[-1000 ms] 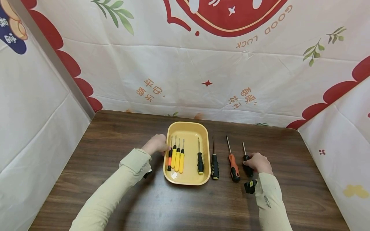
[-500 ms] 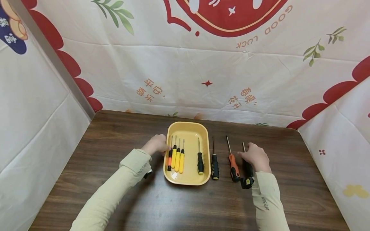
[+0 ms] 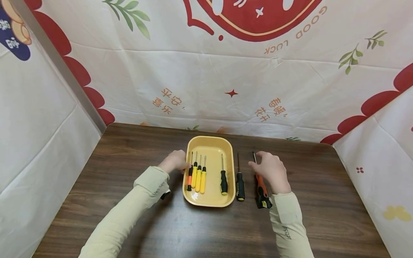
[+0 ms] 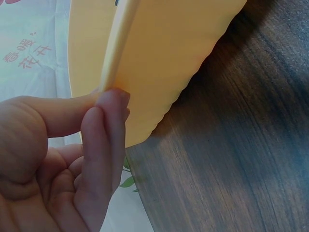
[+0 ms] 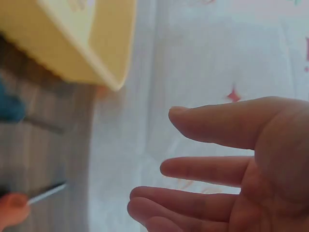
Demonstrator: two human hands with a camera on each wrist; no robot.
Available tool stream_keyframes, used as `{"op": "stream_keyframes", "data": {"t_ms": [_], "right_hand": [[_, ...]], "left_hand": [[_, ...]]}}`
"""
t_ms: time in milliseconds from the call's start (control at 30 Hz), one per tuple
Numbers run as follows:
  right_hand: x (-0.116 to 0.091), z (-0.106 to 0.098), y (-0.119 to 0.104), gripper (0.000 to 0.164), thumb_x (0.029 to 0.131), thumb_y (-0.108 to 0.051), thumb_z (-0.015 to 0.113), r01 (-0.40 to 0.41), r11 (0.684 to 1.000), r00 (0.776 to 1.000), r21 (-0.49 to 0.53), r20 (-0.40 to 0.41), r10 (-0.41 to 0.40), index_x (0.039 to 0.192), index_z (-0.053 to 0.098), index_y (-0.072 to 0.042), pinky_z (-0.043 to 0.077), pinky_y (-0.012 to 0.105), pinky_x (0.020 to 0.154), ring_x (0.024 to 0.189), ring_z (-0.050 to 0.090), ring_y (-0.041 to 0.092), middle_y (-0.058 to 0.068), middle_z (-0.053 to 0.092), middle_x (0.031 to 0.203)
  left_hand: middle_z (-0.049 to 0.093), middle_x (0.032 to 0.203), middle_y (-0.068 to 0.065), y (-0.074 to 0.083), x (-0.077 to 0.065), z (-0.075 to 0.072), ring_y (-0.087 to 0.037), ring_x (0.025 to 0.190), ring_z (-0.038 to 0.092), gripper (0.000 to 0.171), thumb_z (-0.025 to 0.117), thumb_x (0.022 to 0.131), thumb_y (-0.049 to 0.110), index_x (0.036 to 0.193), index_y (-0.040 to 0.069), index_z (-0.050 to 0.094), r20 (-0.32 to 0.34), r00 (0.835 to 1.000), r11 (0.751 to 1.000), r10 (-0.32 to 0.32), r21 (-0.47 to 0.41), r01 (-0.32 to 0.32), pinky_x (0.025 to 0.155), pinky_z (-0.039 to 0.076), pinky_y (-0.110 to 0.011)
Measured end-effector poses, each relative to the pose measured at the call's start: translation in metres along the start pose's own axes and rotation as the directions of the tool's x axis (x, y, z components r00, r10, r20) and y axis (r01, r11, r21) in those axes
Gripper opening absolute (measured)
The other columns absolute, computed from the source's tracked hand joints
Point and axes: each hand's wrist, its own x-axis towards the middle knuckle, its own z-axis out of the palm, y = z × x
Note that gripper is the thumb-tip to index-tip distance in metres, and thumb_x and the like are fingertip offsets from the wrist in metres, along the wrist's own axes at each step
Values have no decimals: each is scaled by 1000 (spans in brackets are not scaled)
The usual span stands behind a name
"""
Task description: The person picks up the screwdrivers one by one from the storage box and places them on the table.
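Observation:
My left hand [image 3: 174, 161] pinches the left rim of a yellow tray [image 3: 229, 150], thumb on one side and fingers on the other; the tray's wall [image 4: 159, 58] shows close in the left wrist view. Inside lie several small screwdrivers: yellow ones [image 3: 198, 179], one orange and black [image 3: 189, 182], and a black one [image 3: 224, 182]. My right hand [image 3: 270, 170] hovers over an orange-handled screwdriver [image 3: 262, 187], fingers spread and holding nothing in the right wrist view. A black screwdriver [image 3: 240, 186] lies between tray and hand. Another black one is hidden under the right hand.
The dark wooden table [image 3: 129, 143] carries everything. A white printed cloth [image 3: 200, 79] hangs behind it and at both sides. A small black wrist camera [image 3: 264, 202] covers the orange screwdriver's handle end.
My right hand has released the rightmost black screwdriver, opened, and moved left to above the orange-handled one. The left hand and the tray have stayed in place.

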Motion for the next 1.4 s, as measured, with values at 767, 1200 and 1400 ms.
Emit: {"op": "stream_keyframes", "data": {"t_ms": [767,1200,1400], "right_hand": [[-4,22,-71,41,80,-25,65,183,983,983,-3,0,-183,115,61,-4,41,30,50,49,51,15,9,65,73],[9,50,-86,44,77,-24,69,165,984,981,-60,112,-158,114,60,-1,49,41,72,89,62,31,16,62,112],[16,61,-83,25,73,-21,69,160,984,977,-75,157,-147,89,63,-3,42,31,56,63,52,19,8,61,80]], "left_hand": [[63,62,-7,-1,0,0,-20,64,64,20,63,86,23,78,4,60,-4,1000,1000,13,19,-13,48,38,-22],[64,64,-7,0,0,0,-20,64,63,21,63,86,23,78,5,60,-3,1000,1000,10,24,-10,49,38,-22],[63,63,-6,1,-1,0,-20,63,63,21,63,86,24,78,5,60,-3,1000,1000,10,27,-9,49,38,-22]]}}
